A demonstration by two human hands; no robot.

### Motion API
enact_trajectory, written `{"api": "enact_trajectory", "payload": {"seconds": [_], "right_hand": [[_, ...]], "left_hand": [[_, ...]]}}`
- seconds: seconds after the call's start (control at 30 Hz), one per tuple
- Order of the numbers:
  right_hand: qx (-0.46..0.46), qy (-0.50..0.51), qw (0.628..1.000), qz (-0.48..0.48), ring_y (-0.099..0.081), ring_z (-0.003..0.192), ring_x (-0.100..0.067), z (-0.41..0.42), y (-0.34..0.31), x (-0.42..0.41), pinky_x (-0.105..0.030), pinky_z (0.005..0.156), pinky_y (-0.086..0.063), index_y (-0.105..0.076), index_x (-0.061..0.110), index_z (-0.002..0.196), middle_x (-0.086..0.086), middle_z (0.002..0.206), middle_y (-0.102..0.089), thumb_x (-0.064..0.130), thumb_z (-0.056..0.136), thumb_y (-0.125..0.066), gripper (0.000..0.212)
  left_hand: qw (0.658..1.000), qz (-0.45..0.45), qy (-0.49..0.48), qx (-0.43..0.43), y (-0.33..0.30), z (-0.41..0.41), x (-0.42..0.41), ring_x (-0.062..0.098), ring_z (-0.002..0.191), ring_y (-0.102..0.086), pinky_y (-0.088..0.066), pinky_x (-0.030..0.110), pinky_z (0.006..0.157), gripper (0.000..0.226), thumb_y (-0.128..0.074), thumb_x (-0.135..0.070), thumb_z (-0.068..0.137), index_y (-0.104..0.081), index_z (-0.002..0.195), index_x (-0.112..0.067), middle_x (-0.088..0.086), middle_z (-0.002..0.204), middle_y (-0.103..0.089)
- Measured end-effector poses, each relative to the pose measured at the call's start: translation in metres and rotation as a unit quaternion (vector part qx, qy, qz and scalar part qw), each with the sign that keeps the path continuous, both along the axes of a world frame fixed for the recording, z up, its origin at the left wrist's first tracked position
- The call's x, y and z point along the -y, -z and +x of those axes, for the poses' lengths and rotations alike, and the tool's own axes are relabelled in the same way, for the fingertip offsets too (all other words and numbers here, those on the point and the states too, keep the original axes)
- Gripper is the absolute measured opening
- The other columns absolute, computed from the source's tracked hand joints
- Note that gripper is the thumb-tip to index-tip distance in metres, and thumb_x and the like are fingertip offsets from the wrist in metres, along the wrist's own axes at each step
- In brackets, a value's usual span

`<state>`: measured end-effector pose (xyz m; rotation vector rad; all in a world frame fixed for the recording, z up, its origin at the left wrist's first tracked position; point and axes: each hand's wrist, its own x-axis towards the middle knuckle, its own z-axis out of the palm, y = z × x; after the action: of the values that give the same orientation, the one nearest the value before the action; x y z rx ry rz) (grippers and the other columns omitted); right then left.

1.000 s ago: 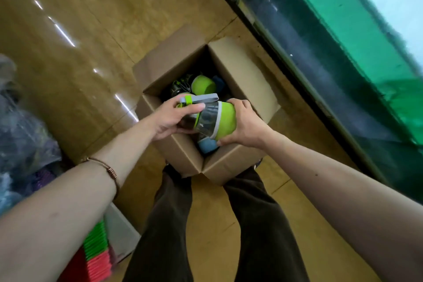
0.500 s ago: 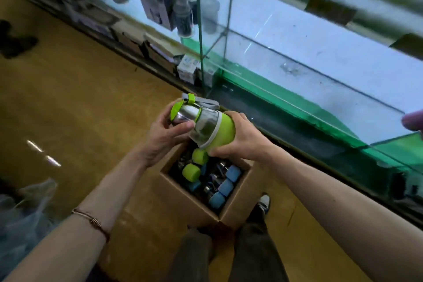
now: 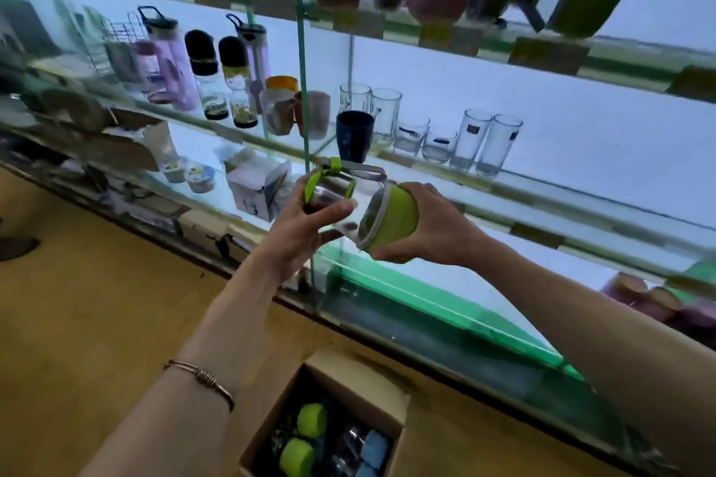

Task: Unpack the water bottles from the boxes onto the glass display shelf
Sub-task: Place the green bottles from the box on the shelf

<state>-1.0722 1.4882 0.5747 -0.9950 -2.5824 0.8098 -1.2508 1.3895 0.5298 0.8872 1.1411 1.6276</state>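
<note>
A person holds a water bottle on its side in front of the glass display shelf, above an open cardboard box on the floor. The left hand has a closed grip round the clear, green-strapped lid end, while the right hand grips the lime-green sleeved base. More green and blue bottle ends show inside the box.
</note>
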Motion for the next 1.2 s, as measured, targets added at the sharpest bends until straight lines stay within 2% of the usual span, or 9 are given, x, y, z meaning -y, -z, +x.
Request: {"api": "enact_trajectory", "payload": {"seconds": [0.1, 0.27, 0.43, 0.5, 0.63, 0.8, 0.93, 1.07, 1.2], "right_hand": [[-0.020, 0.005, 0.999, 0.035, -0.045, 0.105, -0.014, 0.005, -0.040, -0.010, -0.025, 0.082, -0.039, -0.039, 0.017, 0.136, 0.000, 0.123, -0.043, 0.041, 0.057, -0.089, 0.097], [-0.027, 0.003, 0.996, 0.087, -0.047, 0.105, -0.015, 0.014, -0.092, -0.018, -0.032, 0.089, -0.047, -0.041, 0.019, 0.133, 0.002, 0.121, -0.041, 0.037, 0.056, -0.090, 0.093], [-0.013, 0.003, 0.989, 0.146, -0.041, 0.104, -0.012, 0.019, -0.131, -0.027, -0.026, 0.083, -0.039, -0.038, 0.020, 0.135, 0.003, 0.123, -0.039, 0.040, 0.057, -0.089, 0.095], [-0.009, 0.005, 0.986, 0.163, -0.040, 0.103, -0.011, 0.023, -0.144, -0.032, -0.024, 0.081, -0.037, -0.037, 0.021, 0.135, 0.004, 0.122, -0.038, 0.039, 0.058, -0.088, 0.095], [0.013, 0.016, 0.981, 0.192, -0.043, 0.103, -0.013, 0.034, -0.163, -0.049, -0.026, 0.081, -0.037, -0.037, 0.021, 0.135, 0.002, 0.124, -0.040, 0.041, 0.058, -0.088, 0.095], [0.001, 0.035, 0.976, 0.217, -0.045, 0.107, -0.016, 0.051, -0.189, -0.075, -0.026, 0.084, -0.040, -0.039, 0.020, 0.132, 0.001, 0.123, -0.040, 0.035, 0.058, -0.089, 0.091], [-0.001, 0.040, 0.971, 0.234, -0.041, 0.113, -0.015, 0.070, -0.210, -0.096, -0.027, 0.090, -0.040, -0.040, 0.017, 0.132, 0.002, 0.126, -0.040, 0.026, 0.058, -0.089, 0.089], [0.022, 0.062, 0.966, 0.250, -0.037, 0.109, -0.011, 0.091, -0.223, -0.127, -0.026, 0.094, -0.035, -0.040, 0.018, 0.131, 0.003, 0.119, -0.039, 0.022, 0.061, -0.087, 0.084], [0.025, 0.076, 0.968, 0.236, -0.038, 0.108, -0.011, 0.108, -0.226, -0.164, -0.023, 0.090, -0.037, -0.039, 0.014, 0.133, -0.002, 0.128, -0.037, 0.019, 0.059, -0.088, 0.089]], "left_hand": [[0.997, 0.031, 0.024, -0.072, -0.042, -0.002, -0.014, 0.033, 0.116, -0.057, -0.056, 0.034, 0.078, 0.054, -0.069, -0.007, 0.077, -0.047, 0.123, -0.026, 0.018, 0.113, -0.059], [0.970, 0.043, 0.069, -0.228, -0.099, -0.015, -0.024, 0.034, 0.104, -0.064, -0.056, 0.043, 0.083, 0.072, -0.083, -0.016, 0.068, -0.044, 0.129, -0.021, 0.024, 0.117, -0.060], [0.947, 0.042, 0.080, -0.307, -0.140, -0.025, -0.037, 0.033, 0.107, -0.064, -0.051, 0.053, 0.091, 0.084, -0.090, -0.028, 0.053, -0.048, 0.126, -0.028, 0.018, 0.117, -0.063], [0.936, 0.051, 0.082, -0.338, -0.151, -0.025, -0.044, 0.026, 0.108, -0.064, -0.051, 0.046, 0.093, 0.080, -0.089, -0.024, 0.054, -0.050, 0.124, -0.028, 0.011, 0.119, -0.063], [0.921, 0.073, 0.073, -0.376, -0.174, -0.012, -0.059, 0.008, 0.095, -0.067, -0.054, 0.019, 0.076, 0.059, -0.079, -0.002, 0.067, -0.054, 0.114, -0.028, 0.001, 0.116, -0.063], [0.880, 0.111, 0.029, -0.461, -0.200, 0.004, -0.091, 0.014, 0.110, -0.060, -0.050, 0.039, 0.095, 0.071, -0.083, -0.028, 0.061, -0.050, 0.124, -0.027, -0.003, 0.119, -0.063], [0.838, 0.172, 0.013, -0.518, -0.218, 0.025, -0.128, 0.008, 0.102, -0.058, -0.051, 0.017, 0.085, 0.078, -0.084, -0.022, 0.066, -0.040, 0.129, -0.024, -0.003, 0.119, -0.056], [0.809, 0.203, 0.004, -0.552, -0.227, 0.045, -0.170, 0.025, 0.106, -0.058, -0.055, 0.037, 0.087, 0.078, -0.082, -0.029, 0.065, -0.035, 0.128, -0.023, 0.005, 0.118, -0.052], [0.790, 0.204, -0.009, -0.578, -0.228, 0.063, -0.212, 0.007, 0.088, -0.058, -0.052, 0.018, 0.079, 0.070, -0.080, -0.008, 0.071, -0.041, 0.129, -0.006, -0.016, 0.098, -0.048]]}}
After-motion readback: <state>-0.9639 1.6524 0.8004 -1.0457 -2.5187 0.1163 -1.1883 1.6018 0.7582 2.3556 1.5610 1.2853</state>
